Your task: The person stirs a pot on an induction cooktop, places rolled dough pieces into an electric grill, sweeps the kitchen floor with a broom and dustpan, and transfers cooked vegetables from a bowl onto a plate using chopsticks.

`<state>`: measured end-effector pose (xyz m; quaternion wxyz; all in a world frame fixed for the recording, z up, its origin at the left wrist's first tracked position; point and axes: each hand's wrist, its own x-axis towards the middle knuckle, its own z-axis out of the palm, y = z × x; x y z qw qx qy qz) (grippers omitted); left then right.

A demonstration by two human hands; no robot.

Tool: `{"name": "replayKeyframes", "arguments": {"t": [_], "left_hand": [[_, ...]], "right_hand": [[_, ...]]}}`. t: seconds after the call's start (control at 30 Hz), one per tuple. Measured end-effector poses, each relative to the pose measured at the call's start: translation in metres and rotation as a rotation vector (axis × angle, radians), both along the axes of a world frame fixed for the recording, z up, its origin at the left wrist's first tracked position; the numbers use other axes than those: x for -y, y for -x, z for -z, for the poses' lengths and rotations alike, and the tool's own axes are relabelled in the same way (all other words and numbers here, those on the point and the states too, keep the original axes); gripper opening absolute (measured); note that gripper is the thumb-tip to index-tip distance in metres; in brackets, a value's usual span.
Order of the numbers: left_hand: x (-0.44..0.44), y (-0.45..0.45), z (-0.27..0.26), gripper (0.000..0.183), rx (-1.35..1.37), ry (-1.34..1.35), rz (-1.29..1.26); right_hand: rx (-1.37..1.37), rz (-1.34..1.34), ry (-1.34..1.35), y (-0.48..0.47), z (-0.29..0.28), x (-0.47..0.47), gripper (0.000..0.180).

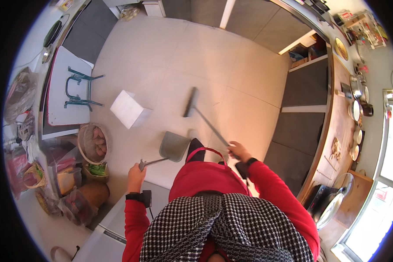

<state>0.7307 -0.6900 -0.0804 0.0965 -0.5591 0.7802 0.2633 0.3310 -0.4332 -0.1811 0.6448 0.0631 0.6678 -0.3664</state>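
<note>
My right hand [238, 151] grips the grey handle of a broom [190, 102], whose narrow head is on or just above the tiled floor in front of me. In my left hand [137, 175] is the upper end of the handle of a grey dustpan [174, 146], which is low down near my feet, left of my leg. The broom head lies forward and to the right of the pan, apart from it. Beyond the pan, to the left, a folded white sheet or box [128, 109] rests on the floor.
A folding table with green metal legs [69, 85] leans against the left cabinets. Below it sit a basket of reddish tubers [108, 144] and several plastic bags. Dark cabinets [302, 88] under a wooden counter [342, 121] with bowls run along the right. A white appliance [109, 239] stands beside my left arm.
</note>
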Motion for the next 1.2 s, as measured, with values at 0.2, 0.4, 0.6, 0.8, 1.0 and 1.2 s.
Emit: {"name": "replayKeyframes", "arguments": {"t": [0.2, 0.4, 0.6, 0.8, 1.0, 1.2], "left_hand": [[0.044, 0.022, 0.013, 0.032, 0.022, -0.019, 0.052], [0.072, 0.039, 0.018, 0.032, 0.017, 0.051, 0.065], [0.103, 0.061, -0.009, 0.032, 0.042, 0.161, -0.014], [0.128, 0.093, -0.042, 0.032, 0.069, 0.229, -0.090], [0.166, 0.115, -0.049, 0.033, 0.028, 0.248, -0.114], [0.226, 0.125, -0.022, 0.035, 0.016, 0.198, -0.171]], "right_hand": [[-0.139, 0.061, -0.162, 0.072, -0.033, -0.041, 0.047], [-0.280, -0.075, -0.185, 0.099, -0.041, -0.004, 0.045], [-0.126, 0.091, -0.032, 0.118, -0.081, 0.081, 0.043], [-0.068, 0.002, 0.143, 0.197, -0.123, 0.177, 0.042], [-0.198, -0.520, 0.326, 0.259, -0.142, 0.216, 0.053], [-1.056, -1.012, 0.061, 0.367, -0.106, 0.256, 0.030]]}}
